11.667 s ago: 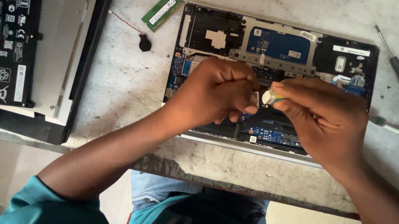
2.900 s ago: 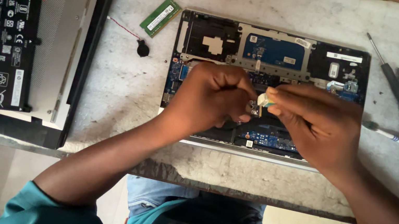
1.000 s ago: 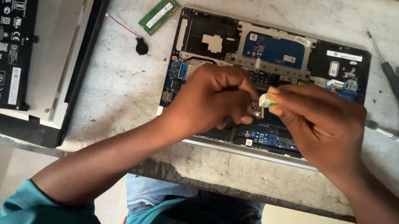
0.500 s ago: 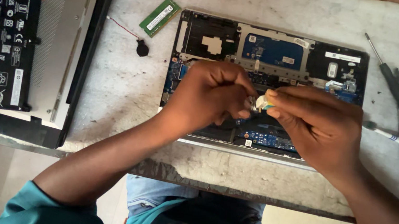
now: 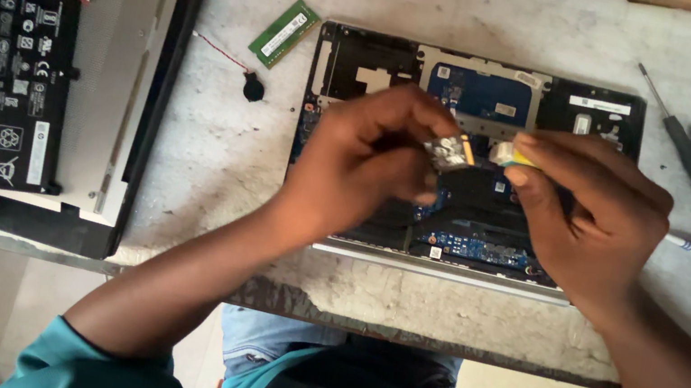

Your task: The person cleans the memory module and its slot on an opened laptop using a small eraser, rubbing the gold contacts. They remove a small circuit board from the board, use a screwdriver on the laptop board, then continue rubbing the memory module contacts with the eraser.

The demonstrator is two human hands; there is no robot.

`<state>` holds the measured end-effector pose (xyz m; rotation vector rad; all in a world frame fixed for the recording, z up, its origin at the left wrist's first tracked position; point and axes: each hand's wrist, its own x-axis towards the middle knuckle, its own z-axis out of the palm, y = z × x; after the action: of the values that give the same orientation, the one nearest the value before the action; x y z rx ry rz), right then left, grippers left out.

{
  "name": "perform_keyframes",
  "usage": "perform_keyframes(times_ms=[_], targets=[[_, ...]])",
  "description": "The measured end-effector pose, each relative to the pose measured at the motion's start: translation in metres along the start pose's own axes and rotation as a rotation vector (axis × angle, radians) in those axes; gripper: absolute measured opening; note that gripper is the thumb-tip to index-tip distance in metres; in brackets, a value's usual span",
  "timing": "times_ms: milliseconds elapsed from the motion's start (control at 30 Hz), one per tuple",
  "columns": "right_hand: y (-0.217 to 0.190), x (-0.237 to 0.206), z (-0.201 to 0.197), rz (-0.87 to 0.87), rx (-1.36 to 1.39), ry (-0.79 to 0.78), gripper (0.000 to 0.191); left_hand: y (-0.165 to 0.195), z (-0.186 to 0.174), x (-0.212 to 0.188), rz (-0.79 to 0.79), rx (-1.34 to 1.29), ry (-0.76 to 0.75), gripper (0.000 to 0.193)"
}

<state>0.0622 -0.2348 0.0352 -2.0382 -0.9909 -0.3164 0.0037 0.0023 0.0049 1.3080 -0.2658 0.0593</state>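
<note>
Fingertips of the left hand (image 5: 368, 165) pinch a small silvery metal part (image 5: 446, 152), just beside the pale yellow block (image 5: 511, 154) pinched in the right hand (image 5: 593, 217), above the opened dark laptop base (image 5: 595, 113).

In my left hand (image 5: 359, 164) I pinch a small part (image 5: 448, 152) that looks like shiny grey metal with an orange strip at its edge. My right hand (image 5: 584, 216) holds a pale yellowish piece (image 5: 511, 154), matt and soft-looking; I cannot tell its material. Below, the open laptop (image 5: 469, 162) shows matt black plastic, glossy blue circuit boards and a brushed silver metal rim. The table (image 5: 223, 157) is rough, mottled grey, like concrete. My sleeves (image 5: 109, 373) are teal cloth.
</note>
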Motion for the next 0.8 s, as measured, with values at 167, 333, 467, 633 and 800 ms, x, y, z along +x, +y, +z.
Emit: perform_keyframes(times_ms=[167, 333, 467, 633, 800], targets=[[-0.004, -0.001, -0.003, 0.143, -0.040, 0.029, 0.025, 0.007, 0.005, -0.007, 0.120, 0.236, 0.059, 0.028], [0.000, -0.003, -0.005, 0.139, -0.045, 0.023, 0.022, 0.012, 0.007, -0.008, 0.148, 0.335, 0.118, 0.033], [0.003, -0.004, -0.004, 0.122, 0.140, -0.012, 0.019, 0.012, 0.008, -0.008, 0.069, 0.205, 0.125, 0.033], [0.011, 0.000, -0.003, 0.536, 1.212, -0.092, 0.013, 0.005, 0.007, -0.007, 0.261, 0.409, 0.097, 0.018], [0.005, -0.027, -0.004, -0.015, 0.136, -0.143, 0.030, 0.002, 0.009, -0.011, 0.563, 0.711, 0.026, 0.021]])
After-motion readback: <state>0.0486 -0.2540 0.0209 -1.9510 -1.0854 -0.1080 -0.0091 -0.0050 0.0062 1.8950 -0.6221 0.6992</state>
